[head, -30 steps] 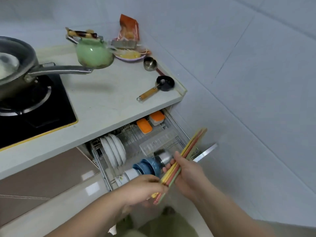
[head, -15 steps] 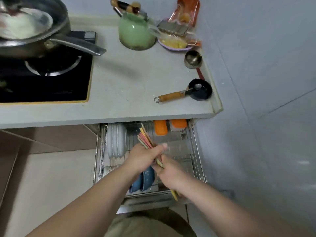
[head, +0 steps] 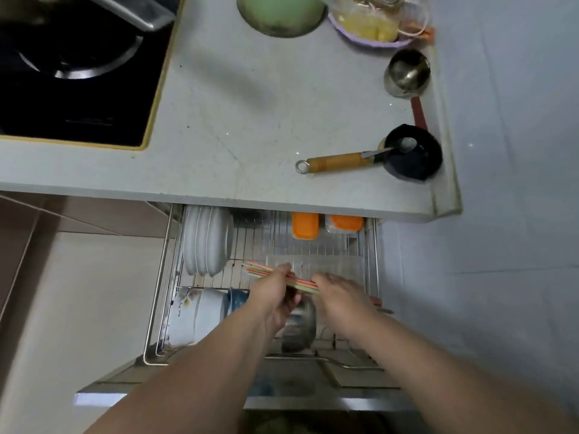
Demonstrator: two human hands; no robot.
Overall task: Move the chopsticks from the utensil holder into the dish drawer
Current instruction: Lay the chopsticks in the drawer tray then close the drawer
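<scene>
A bundle of coloured chopsticks (head: 260,270) lies almost level over the open wire dish drawer (head: 158,286). My left hand (head: 275,292) grips the bundle near its left part, and my right hand (head: 340,296) closes over its right end. The sticks hover just in front of a clear plastic tray (head: 326,264) in the drawer. Their right tips poke out past my right hand near the drawer's right rail. No utensil holder is in view.
White plates (head: 205,242) stand at the drawer's back left, white and blue bowls (head: 206,314) in front of them, a steel cup (head: 297,330) under my hands, orange-lidded boxes (head: 305,225) at the back. On the counter (head: 238,120): hob, green kettle, small black pan (head: 410,151).
The bundle has swung from steeply tilted to nearly level and dropped lower over the drawer. My hands have spread apart along it, and the view has shifted closer over the drawer.
</scene>
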